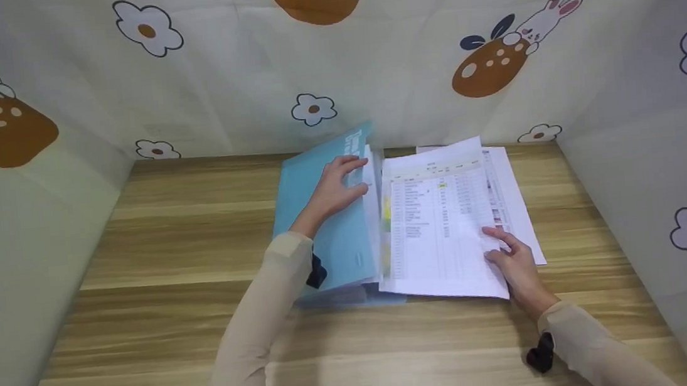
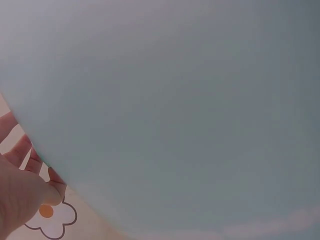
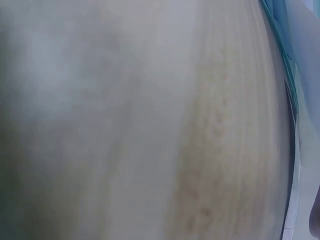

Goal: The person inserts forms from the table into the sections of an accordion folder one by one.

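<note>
A light-blue folder (image 1: 335,238) lies on the wooden table, its cover raised at a slant. My left hand (image 1: 338,187) holds the cover's right edge, thumb and fingers spread along it. In the left wrist view the pale cover (image 2: 180,120) fills most of the picture, with the left hand (image 2: 25,185) at its edge. To the folder's right is a white printed sheet (image 1: 437,253) with a table of text and one yellow mark. My right hand (image 1: 518,267) pinches that sheet's right edge between thumb and fingers.
Behind the printed sheet, more printed paper (image 1: 514,202) sticks out to the right. The wooden table (image 1: 166,254) is bounded at the back and sides by pale cloth (image 1: 225,78) with rabbits and flowers. Folder edges (image 3: 287,60) show at the right of the blurred right wrist view.
</note>
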Motion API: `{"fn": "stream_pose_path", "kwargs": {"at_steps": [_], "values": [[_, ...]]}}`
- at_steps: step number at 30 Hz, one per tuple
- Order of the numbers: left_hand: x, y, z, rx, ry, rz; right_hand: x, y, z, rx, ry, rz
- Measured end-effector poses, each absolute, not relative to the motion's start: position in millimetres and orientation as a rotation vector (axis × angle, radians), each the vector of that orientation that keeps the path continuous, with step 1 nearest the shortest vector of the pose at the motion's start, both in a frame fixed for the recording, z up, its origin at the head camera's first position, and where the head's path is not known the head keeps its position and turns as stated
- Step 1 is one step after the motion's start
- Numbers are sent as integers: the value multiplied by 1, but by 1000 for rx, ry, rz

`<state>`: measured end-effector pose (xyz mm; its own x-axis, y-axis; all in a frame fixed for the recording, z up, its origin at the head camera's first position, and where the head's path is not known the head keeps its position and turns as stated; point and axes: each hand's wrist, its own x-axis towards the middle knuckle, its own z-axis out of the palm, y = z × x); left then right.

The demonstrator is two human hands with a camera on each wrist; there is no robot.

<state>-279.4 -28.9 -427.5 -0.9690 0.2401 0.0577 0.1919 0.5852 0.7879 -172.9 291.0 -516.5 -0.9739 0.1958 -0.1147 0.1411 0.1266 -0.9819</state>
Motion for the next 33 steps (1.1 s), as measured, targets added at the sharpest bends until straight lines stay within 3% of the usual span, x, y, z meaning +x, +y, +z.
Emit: {"fn": "stream_pose_path", "kwargs": {"at_steps": [33], "values": [[-280,-30,-427,350,2733,1314,-162,308,-491,-394,-2417,1790]]}}
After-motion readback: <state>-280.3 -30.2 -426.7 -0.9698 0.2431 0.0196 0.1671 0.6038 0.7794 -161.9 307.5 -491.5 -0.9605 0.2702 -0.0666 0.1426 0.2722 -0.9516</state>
